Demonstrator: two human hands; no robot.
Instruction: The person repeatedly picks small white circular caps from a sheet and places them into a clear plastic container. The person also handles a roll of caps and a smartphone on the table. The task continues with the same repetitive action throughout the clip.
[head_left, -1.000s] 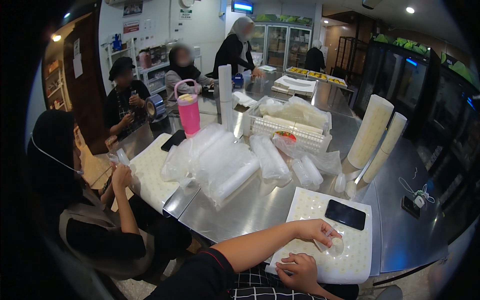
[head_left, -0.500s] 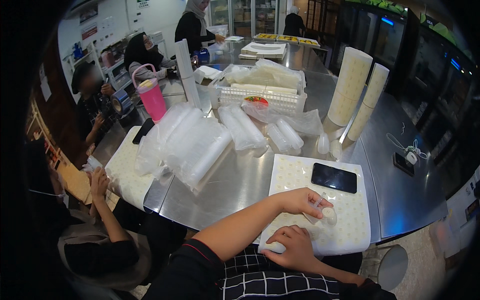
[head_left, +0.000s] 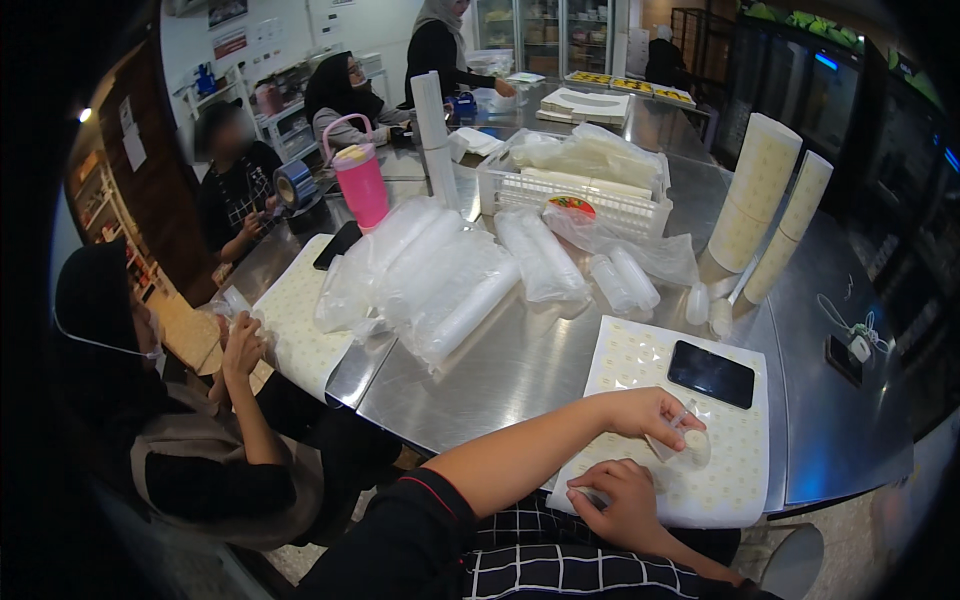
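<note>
My left hand (head_left: 648, 416) pinches a small clear plastic cup (head_left: 660, 447) tilted over a sheet of stickers (head_left: 735, 490). A pale round sticker or lid (head_left: 695, 446) shows at its fingertips; which of these, I cannot tell. Nearer to me, my right hand (head_left: 622, 500) rests at the sheet's near left part. Its thumb and fingers curl around something pale (head_left: 594, 496), mostly hidden under the palm. A black phone (head_left: 711, 374) lies on the far part of the sheet.
Bagged clear cups (head_left: 455, 290) cover the middle of the steel table. Behind stand a white basket (head_left: 580, 207), a pink tumbler (head_left: 362, 190) and upright sticker rolls (head_left: 757, 195). At left, a co-worker's hand (head_left: 243, 345) works by another sheet (head_left: 310, 300). Another phone (head_left: 843, 358) lies right.
The whole view has turned leftward, shifting the scene right and slightly down. My left hand keeps the cup over the sheet. Less of the pale thing at my right hand shows.
</note>
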